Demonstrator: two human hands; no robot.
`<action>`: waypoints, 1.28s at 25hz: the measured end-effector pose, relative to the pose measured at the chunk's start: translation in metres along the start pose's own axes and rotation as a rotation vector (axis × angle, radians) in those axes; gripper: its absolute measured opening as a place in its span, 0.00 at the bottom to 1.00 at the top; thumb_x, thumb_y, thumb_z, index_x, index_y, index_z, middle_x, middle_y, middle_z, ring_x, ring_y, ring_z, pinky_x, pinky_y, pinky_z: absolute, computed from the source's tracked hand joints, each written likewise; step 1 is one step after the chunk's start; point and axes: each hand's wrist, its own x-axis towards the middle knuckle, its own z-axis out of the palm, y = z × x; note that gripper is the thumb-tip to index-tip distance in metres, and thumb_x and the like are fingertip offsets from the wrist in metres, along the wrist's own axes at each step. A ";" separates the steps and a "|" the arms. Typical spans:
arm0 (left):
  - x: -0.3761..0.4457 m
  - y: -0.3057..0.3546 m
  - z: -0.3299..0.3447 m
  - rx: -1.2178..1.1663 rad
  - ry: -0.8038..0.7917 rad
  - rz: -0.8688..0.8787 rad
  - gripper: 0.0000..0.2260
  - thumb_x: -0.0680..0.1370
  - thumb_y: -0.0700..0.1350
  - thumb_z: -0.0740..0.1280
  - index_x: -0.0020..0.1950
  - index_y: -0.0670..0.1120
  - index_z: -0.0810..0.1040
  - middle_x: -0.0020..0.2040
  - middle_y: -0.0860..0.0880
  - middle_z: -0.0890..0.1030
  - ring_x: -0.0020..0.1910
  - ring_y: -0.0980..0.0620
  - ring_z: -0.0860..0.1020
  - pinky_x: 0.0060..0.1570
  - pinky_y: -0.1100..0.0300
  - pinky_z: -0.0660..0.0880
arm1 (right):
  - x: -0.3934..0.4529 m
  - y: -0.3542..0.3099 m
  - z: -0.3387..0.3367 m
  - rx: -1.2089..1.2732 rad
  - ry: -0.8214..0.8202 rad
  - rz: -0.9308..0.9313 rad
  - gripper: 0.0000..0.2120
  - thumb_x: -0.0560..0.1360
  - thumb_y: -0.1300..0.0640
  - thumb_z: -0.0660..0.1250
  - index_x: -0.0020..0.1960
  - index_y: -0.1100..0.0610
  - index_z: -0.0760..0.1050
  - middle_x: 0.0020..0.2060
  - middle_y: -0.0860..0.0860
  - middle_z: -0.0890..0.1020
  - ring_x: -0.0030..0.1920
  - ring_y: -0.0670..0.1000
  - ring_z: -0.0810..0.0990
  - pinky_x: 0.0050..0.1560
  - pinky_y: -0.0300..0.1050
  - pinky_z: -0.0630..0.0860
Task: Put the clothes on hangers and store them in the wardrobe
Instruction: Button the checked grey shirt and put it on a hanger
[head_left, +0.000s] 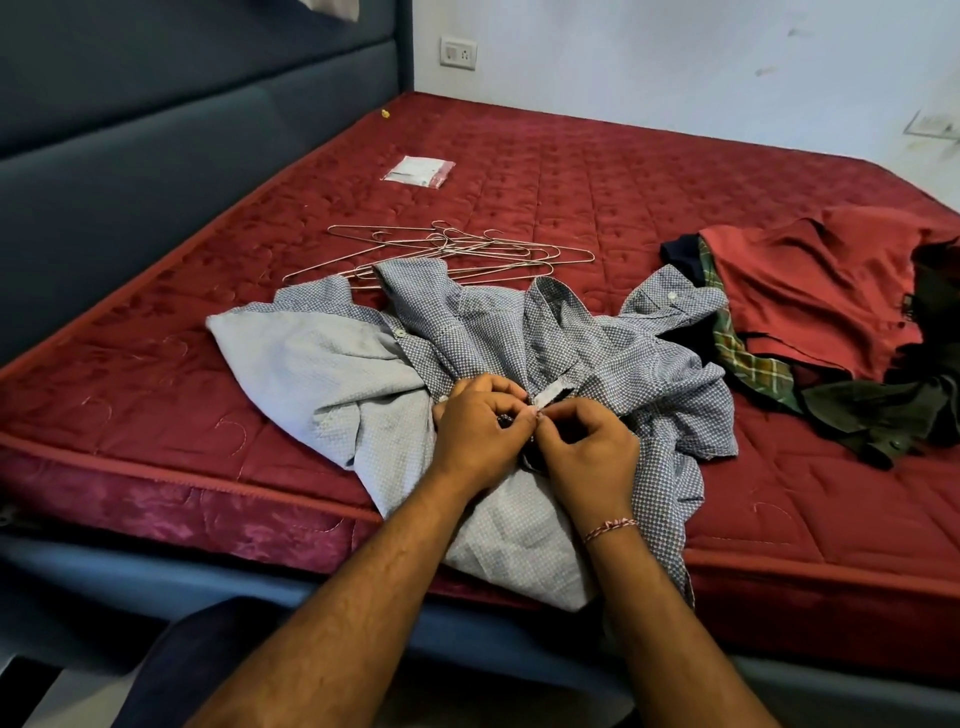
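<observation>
Both hands' curled fingers (524, 413) pinching shirt (613, 343)

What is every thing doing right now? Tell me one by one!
Shirt: crumpled on the bed, no hanger in it.
Left hand: pinching the shirt.
Right hand: pinching the shirt.
Hangers: lying in a loose pile, unused.
Clothes pile: heaped, not hung.
Packet: lying flat.
Mattress: bare, no sheet.

Blue shirt (519, 338) crumpled (inside-out) on mattress; hangers (457, 249) behind.
</observation>
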 end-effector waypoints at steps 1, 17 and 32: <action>-0.001 0.000 0.000 0.019 0.005 0.009 0.07 0.74 0.56 0.71 0.38 0.58 0.84 0.51 0.63 0.79 0.57 0.62 0.71 0.64 0.47 0.65 | 0.001 0.000 -0.001 0.030 0.000 0.045 0.04 0.70 0.56 0.78 0.40 0.50 0.84 0.36 0.41 0.84 0.39 0.41 0.83 0.43 0.37 0.80; -0.002 0.014 -0.043 0.019 0.080 0.138 0.07 0.77 0.46 0.69 0.51 0.55 0.83 0.52 0.58 0.78 0.56 0.55 0.76 0.58 0.51 0.76 | 0.003 0.001 -0.040 0.250 -0.150 0.104 0.06 0.74 0.54 0.77 0.48 0.52 0.82 0.42 0.49 0.86 0.45 0.51 0.86 0.48 0.48 0.84; 0.063 0.027 -0.130 0.094 -0.120 0.408 0.07 0.77 0.38 0.74 0.51 0.49 0.85 0.44 0.55 0.85 0.43 0.57 0.83 0.48 0.58 0.80 | 0.070 -0.031 -0.102 0.127 -0.370 0.006 0.06 0.76 0.60 0.75 0.41 0.53 0.84 0.33 0.45 0.84 0.34 0.43 0.79 0.37 0.40 0.76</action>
